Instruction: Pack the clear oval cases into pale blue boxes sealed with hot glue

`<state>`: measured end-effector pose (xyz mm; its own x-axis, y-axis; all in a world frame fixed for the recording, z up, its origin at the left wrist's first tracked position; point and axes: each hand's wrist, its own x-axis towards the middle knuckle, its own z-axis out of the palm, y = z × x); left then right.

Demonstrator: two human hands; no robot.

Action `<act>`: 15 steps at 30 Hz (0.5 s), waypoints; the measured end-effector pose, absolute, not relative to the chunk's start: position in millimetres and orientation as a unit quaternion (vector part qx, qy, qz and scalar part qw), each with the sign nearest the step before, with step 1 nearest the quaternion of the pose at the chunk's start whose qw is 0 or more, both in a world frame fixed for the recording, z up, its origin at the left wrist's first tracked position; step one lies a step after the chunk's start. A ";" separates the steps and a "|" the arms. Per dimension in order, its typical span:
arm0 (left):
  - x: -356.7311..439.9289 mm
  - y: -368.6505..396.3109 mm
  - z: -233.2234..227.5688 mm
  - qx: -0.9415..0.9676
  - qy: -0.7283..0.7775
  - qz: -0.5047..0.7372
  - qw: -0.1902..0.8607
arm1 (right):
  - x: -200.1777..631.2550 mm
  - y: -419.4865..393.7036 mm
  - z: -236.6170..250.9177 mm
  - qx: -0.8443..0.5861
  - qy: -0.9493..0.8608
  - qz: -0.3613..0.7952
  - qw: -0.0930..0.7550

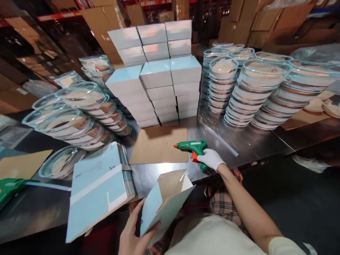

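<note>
My bare left hand [138, 232] grips a light-blue carton [170, 209] near my body, its upper end open and the flaps standing apart. In a white glove, my right hand [210, 159] is closed round the handle of a green glue gun [192, 145] with an orange trigger. Its orange nozzle points left, over a brown cardboard sheet [162, 145] on the metal table. Left of the carton lies a strapped bundle of flat light-blue cartons [98, 187].
Stacked closed boxes [159, 81] stand at the table's middle back. Stacks of clear round containers rise on the left [79, 120] and right [249, 95]. A glue stick [219, 138] lies on the metal table [212, 120]. Another green tool [10, 187] shows at far left.
</note>
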<state>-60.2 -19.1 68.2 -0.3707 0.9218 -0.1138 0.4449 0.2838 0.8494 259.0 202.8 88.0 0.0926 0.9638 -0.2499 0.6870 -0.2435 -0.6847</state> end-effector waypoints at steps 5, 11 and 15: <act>-40.9 -26.2 72.4 0.433 0.744 0.407 0.304 | 264.3 178.0 74.1 -0.680 -0.567 0.322 0.337; -35.4 -30.5 74.5 0.414 0.750 0.431 0.282 | 262.5 148.2 72.6 -0.632 -0.559 0.322 0.431; -35.5 -29.0 64.8 0.406 0.748 0.456 0.259 | 259.9 151.3 75.4 -0.612 -0.535 0.378 0.442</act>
<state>-35.5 -29.0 64.8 -0.5357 0.8443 -0.0177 0.3710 0.2541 0.8932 259.9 151.3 75.4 0.1407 0.9900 0.0099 0.3206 -0.0361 -0.9465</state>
